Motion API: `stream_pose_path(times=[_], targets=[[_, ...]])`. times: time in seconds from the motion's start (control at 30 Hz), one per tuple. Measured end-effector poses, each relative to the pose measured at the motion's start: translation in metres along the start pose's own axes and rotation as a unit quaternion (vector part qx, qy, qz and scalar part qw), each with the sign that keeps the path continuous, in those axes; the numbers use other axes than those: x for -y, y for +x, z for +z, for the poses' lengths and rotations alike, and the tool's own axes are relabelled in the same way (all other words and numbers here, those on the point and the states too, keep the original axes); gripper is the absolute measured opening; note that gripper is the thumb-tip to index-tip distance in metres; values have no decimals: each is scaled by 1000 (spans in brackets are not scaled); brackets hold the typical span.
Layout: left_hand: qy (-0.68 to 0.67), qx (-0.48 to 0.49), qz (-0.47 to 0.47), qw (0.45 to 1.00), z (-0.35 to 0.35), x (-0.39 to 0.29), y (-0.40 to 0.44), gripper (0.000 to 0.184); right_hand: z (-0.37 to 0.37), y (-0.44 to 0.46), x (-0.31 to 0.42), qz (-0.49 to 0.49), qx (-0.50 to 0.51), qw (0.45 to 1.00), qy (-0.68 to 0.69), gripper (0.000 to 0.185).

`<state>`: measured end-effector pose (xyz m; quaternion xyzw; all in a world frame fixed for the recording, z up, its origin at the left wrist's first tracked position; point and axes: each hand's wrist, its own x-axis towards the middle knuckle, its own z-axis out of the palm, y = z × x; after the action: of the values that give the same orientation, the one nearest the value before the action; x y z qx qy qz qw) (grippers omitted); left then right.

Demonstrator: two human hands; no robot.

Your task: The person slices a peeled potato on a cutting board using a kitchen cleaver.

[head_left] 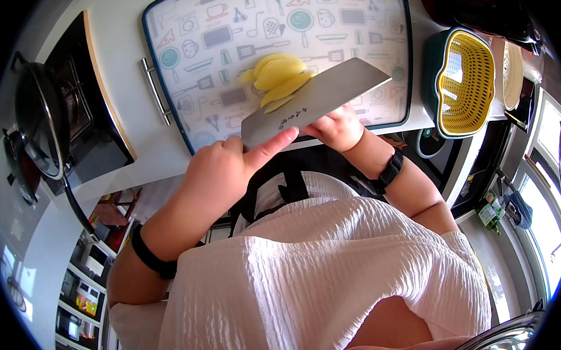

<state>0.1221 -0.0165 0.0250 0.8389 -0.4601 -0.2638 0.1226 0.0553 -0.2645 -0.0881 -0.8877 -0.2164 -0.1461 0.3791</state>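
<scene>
A cleaver (318, 98) with a broad steel blade and dark characters near its lower edge is tilted over the cutting board (375, 39). My left hand (221, 168) is closed at the blade's left end, its index finger stretched along the near edge; the handle is hidden. My right hand (338, 129) is closed at the near edge, its fingers partly hidden by the blade. Yellow slices (280, 72), looking like peeled potato, lie overlapped on the board beyond the blade. The lowest slice touches or nearly touches the steel; I cannot tell which.
A yellow colander (473, 82) in a dark basin stands right of the board. To the left, a black pan (40, 116) with a glass lid sits by the dark hob (106, 120). A metal handle (156, 93) is at the board's left edge.
</scene>
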Motion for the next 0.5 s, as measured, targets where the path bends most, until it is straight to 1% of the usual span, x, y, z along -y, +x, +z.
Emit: stream_pose_path(times=[0.1,0.23,0.27,0.37,0.47,0.5], targets=[[13,-12,3,1000,16,11,7,73,-1,4,1,-7,-9,1000,-15,37],[-29,-33,14,999,26,27,21,74,3,2,0,-4,-12,1000,-5,34],[-38,-58,21,997,28,29,19,71,2,3,1,-4,-11,1000,-4,33],[3,-13,13,1000,23,25,13,68,-4,6,4,8,7,1000,2,33],[-12,-28,21,999,6,14,2,67,-9,4,6,6,15,1000,-11,37],[-8,-32,27,999,2,10,-2,69,-9,1,6,19,31,999,-7,39]])
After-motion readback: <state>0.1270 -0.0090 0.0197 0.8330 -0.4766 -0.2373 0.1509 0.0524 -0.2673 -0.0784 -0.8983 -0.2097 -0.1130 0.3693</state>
